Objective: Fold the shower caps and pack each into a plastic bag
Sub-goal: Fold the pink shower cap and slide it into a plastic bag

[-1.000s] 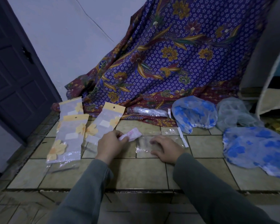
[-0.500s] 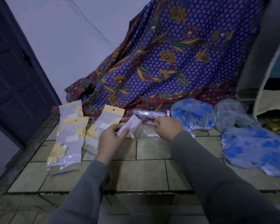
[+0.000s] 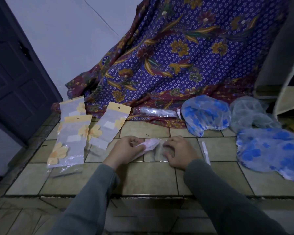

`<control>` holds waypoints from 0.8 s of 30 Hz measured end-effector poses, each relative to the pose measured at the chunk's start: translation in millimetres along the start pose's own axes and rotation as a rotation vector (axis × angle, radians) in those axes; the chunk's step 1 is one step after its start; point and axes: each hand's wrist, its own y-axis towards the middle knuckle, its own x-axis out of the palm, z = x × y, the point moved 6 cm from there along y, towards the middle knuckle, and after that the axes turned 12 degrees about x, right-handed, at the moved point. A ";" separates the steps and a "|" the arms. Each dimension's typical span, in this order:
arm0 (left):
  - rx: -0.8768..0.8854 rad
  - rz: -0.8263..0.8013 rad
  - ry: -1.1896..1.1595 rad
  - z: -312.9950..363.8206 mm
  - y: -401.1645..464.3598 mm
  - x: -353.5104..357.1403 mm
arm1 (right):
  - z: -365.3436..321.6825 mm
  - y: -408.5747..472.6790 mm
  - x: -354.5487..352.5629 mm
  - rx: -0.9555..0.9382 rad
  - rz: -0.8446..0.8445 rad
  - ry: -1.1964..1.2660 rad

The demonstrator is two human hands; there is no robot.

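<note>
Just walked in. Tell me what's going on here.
A person kneeling at a tiled floor is packing shower caps. The left hand holds a small folded pink cap while the right hand steadies a clear plastic bag. Three yellow-topped packets lie to the left; loose blue-flowered caps wait on the right.

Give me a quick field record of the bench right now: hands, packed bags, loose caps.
left hand: grips folded pink cap
right hand: pressing on clear plastic bag on the tiles
packed bags: three with yellow headers, left of the hands
loose caps: two blue-flowered, one pale, all to the right
white strip: lying right of right hand
</note>
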 end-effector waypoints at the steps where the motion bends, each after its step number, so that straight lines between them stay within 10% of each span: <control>1: 0.004 -0.026 -0.019 0.7 0.9 3.0 | 4.9 0.6 3.7 0.042 -0.023 0.011; 14: 0.212 -0.128 0.333 28.6 13.4 3.4 | -0.1 -3.7 -13.1 -0.010 0.130 0.349; 24: 0.115 -0.072 0.026 15.5 15.6 20.7 | 6.0 -1.9 4.3 0.108 -0.019 0.441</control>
